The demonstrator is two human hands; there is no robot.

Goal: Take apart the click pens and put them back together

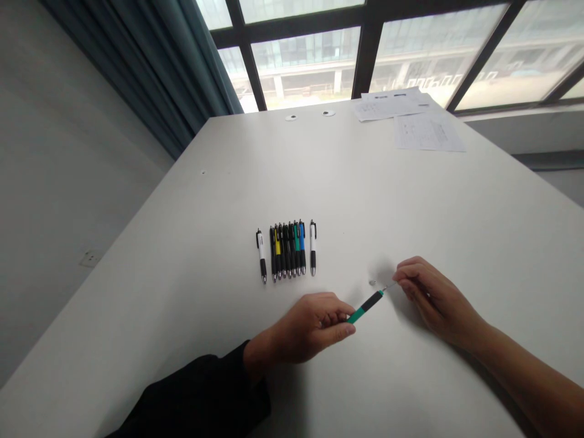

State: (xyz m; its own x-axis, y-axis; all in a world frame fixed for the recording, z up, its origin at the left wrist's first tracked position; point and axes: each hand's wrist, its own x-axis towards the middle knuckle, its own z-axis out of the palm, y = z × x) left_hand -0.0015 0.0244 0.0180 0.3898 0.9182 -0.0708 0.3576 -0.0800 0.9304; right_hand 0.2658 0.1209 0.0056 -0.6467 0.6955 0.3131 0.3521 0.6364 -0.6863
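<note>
With bare table (483,225) stretching toward the right edge, left fingers (340,332) are clamping a green pen (367,305); right fingers (409,272) are pinching a thin rod (389,285) at its tip.

Green-and-black pen (371,302); pen row (288,258) in black, white, yellow, green and blue; white tabletop (182,243); black sleeve (201,389); blue-grey curtain (177,67).

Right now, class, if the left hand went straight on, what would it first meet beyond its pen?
Probably the thin piece ahead of the green pen, then the right hand pinching it; depth is unclear.
</note>
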